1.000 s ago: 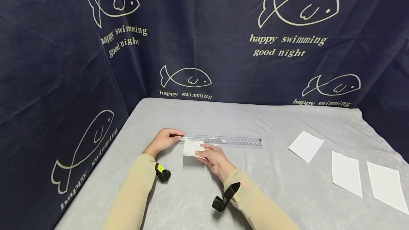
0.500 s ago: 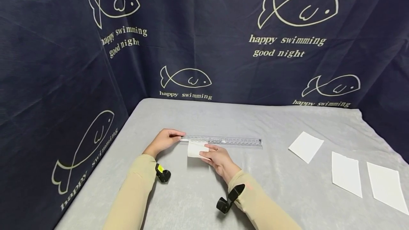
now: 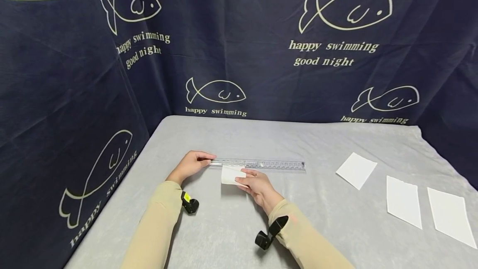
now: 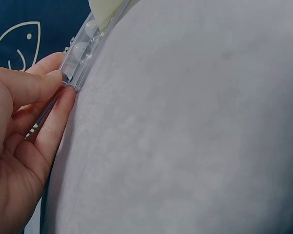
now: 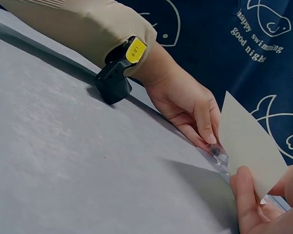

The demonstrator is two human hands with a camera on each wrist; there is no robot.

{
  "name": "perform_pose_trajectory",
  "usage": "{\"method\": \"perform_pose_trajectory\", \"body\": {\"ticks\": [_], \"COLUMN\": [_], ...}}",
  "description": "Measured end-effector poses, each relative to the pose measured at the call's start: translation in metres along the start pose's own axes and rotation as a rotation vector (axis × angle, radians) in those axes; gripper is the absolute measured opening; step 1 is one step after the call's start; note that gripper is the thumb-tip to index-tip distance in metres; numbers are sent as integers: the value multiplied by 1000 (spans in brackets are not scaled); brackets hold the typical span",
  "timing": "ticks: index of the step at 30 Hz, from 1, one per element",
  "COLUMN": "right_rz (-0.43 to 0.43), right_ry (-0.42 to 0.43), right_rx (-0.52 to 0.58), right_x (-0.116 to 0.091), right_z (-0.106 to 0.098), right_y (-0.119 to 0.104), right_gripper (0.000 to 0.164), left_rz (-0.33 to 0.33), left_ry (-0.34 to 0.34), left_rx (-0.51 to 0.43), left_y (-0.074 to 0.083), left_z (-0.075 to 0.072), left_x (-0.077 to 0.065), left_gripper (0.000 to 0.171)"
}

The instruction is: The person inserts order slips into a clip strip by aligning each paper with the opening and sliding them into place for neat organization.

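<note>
A clear plastic ruler point(image 3: 276, 164) lies crosswise on the grey cloth. My left hand point(image 3: 189, 166) pinches its left end between thumb and fingers; the left wrist view shows the thumb point(image 4: 46, 87) on the ruler's tip. Just right of that, my right hand point(image 3: 258, 186) holds a small white paper card point(image 3: 232, 175) by its right side. The card stands tilted up at the ruler's near edge and overlaps it in the head view. In the right wrist view the card point(image 5: 249, 144) rises between the two hands, hiding part of the ruler behind it.
Three white paper pieces lie on the right side of the table: one nearer the middle point(image 3: 357, 171), another point(image 3: 404, 202) beside it, a third point(image 3: 452, 217) at the right edge. Dark blue fish-print curtains point(image 3: 261, 61) enclose the table's back and sides.
My right hand has slid a little to the right along the ruler, taking the card with it. My left hand and the ruler stay in place.
</note>
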State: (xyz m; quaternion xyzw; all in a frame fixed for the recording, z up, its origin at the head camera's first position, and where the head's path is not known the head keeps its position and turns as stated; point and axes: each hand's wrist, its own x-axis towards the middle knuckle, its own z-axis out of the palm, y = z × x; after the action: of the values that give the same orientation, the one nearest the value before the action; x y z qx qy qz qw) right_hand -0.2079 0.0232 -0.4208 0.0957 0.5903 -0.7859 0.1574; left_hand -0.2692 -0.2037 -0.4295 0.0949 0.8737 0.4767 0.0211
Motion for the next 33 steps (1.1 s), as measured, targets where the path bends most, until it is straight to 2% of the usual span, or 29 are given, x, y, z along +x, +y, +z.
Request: {"method": "perform_pose_trajectory", "body": {"ticks": [33], "right_rz": [13], "right_ry": [30], "right_rx": [-12], "right_x": [2], "right_z": [-10], "right_y": [-3], "right_gripper": [47], "left_rz": [0], "left_ry": [0], "left_rx": [3], "left_y": [-3], "left_z": [0], "left_x": [2], "left_gripper": [22]}}
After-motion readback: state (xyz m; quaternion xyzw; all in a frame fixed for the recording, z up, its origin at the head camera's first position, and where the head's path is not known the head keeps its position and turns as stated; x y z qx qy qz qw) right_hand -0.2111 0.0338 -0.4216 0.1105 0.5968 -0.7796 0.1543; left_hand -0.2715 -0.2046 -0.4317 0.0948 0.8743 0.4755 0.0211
